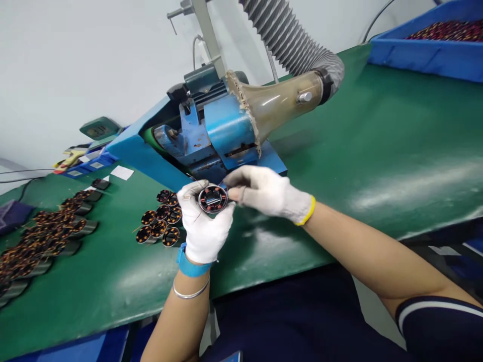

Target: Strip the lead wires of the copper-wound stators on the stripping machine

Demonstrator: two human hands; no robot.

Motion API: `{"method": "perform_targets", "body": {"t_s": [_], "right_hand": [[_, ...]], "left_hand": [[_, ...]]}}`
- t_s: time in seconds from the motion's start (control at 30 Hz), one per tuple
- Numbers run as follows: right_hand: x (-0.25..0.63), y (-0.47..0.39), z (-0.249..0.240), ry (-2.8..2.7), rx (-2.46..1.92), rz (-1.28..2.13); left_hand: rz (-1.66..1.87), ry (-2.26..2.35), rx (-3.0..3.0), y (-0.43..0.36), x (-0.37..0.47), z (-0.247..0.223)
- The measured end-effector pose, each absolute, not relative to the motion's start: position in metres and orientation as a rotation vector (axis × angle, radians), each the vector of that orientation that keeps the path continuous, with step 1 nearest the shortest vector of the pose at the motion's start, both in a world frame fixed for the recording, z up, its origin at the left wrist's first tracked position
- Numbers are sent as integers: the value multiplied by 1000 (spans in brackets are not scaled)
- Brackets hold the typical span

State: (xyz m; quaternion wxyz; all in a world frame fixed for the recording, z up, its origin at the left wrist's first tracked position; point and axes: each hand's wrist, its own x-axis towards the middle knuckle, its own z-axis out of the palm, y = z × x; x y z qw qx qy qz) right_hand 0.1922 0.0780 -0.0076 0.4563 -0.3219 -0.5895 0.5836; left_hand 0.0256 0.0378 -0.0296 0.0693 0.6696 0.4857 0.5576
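My left hand [206,229], in a white glove with a blue wristband below it, is closed round a motor stator [213,199]. The stator is a round metal ring with copper windings inside, its open face turned up towards me. Thin wire ends stick out around its rim. At the stator's right edge is my gloved right hand [260,193], its fingers bent and drawn together beside a thin wire; what lies between the fingertips is too small to make out. Just beyond both hands stands a blue belt machine [230,130]. Several more stators [162,212] stand upright left of my left hand.
A long cluster of stators [49,231] covers the left of the green table [339,166]. The machine's cloudy funnel [287,100] joins a grey ribbed hose [290,40]. At the back right is a blue bin [426,55] of small parts. Tools [71,158] lie at the back left.
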Motion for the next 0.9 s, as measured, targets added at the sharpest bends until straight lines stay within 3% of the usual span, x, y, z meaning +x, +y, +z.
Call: {"method": "perform_targets", "body": {"t_s": [0.2, 0.4, 0.6, 0.77, 0.9], "right_hand": [[194, 88, -12, -990, -796, 1441], [185, 80, -18, -1183, -722, 1498], [185, 84, -16, -810, -787, 1349], [183, 79, -19, -1182, -784, 1388], [188, 86, -19, -940, -856, 1242]], "left_hand": [[1670, 1511, 2185, 38, 32, -29], [1623, 1509, 2235, 38, 43, -33], [1590, 1407, 2075, 36, 51, -34], [1591, 1504, 2075, 37, 54, -35], [1599, 1461, 2064, 38, 55, -35]]}}
